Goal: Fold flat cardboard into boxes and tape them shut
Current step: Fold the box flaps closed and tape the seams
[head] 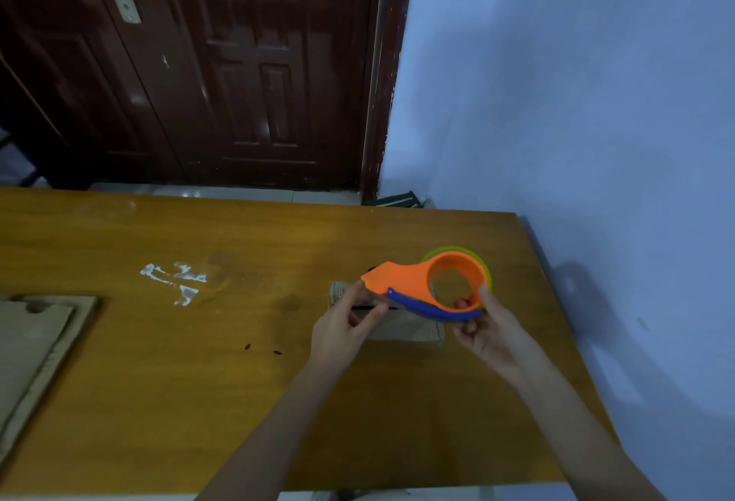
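At table's 3 o'clock: small brown cardboard box (401, 327) on the wooden table (199, 381).
Right hand (491, 331): grips orange-and-blue plastic tape dispenser (421, 287) above the box.
Left hand (344, 327): pinches at dispenser's nose.
At 9 o'clock: flat cardboard sheets (32, 345).

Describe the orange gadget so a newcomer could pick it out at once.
Look at the right end of the wooden table, just above a small cardboard box. Both hands hold the tape dispenser there. It is the only bright orange thing, with a blue strip and a ring-shaped end.
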`<state>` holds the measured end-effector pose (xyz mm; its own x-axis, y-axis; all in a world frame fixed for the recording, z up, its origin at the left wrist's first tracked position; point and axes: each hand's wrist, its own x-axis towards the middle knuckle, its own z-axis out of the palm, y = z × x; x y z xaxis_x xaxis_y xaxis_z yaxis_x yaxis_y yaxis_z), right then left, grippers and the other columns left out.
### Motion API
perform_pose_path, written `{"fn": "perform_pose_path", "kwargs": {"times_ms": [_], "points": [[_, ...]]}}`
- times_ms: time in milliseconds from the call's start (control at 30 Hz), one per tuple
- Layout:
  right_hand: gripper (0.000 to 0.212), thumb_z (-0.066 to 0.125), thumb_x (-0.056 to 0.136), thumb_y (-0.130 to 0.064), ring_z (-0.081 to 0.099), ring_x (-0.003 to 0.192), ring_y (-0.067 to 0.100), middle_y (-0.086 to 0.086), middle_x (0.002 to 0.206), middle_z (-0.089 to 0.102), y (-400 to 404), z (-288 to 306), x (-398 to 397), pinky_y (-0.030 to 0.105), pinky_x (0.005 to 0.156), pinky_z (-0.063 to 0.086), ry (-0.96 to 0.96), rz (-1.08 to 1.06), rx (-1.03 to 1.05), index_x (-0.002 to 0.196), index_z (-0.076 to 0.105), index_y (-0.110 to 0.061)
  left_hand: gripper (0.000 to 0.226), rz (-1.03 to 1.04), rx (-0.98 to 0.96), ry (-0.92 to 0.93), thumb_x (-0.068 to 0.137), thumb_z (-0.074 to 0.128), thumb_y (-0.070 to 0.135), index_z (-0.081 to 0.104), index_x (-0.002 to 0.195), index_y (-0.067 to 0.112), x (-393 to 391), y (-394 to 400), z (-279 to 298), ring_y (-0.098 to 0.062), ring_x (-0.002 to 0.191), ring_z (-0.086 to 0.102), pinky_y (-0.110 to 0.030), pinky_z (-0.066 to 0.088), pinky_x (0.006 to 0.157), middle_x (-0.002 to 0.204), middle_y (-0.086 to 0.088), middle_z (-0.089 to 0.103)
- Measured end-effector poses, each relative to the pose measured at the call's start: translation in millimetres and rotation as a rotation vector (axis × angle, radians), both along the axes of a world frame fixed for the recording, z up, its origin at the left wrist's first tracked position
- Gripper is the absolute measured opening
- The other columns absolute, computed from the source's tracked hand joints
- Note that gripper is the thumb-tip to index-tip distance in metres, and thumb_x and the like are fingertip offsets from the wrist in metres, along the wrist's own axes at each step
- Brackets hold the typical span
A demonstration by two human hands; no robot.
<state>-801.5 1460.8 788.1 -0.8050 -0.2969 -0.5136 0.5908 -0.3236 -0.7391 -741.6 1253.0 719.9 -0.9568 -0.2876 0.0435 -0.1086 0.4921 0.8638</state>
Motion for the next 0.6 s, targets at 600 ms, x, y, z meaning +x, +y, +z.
{"fn": "perform_pose_path", "kwargs": {"times_ms": [600], "points": [[0.014, 0.068, 0.084, -0.019, 0.067, 0.067, 0.0, -0.007, 0.081, 0.07, -60.4, 33.1, 9.0, 0.015, 0.057, 0.05, 0.322, -0.291, 0.235, 0.097, 0.062, -0.016, 0.053, 0.066, 0.06, -0.104, 0.071, 0.049, 0.074, 0.066, 0.085, 0.025, -2.2, 11.3, 11.3, -0.002, 0.073, 0.055, -0.02, 0.036, 0.059, 0.086, 0.012, 0.054]]}}
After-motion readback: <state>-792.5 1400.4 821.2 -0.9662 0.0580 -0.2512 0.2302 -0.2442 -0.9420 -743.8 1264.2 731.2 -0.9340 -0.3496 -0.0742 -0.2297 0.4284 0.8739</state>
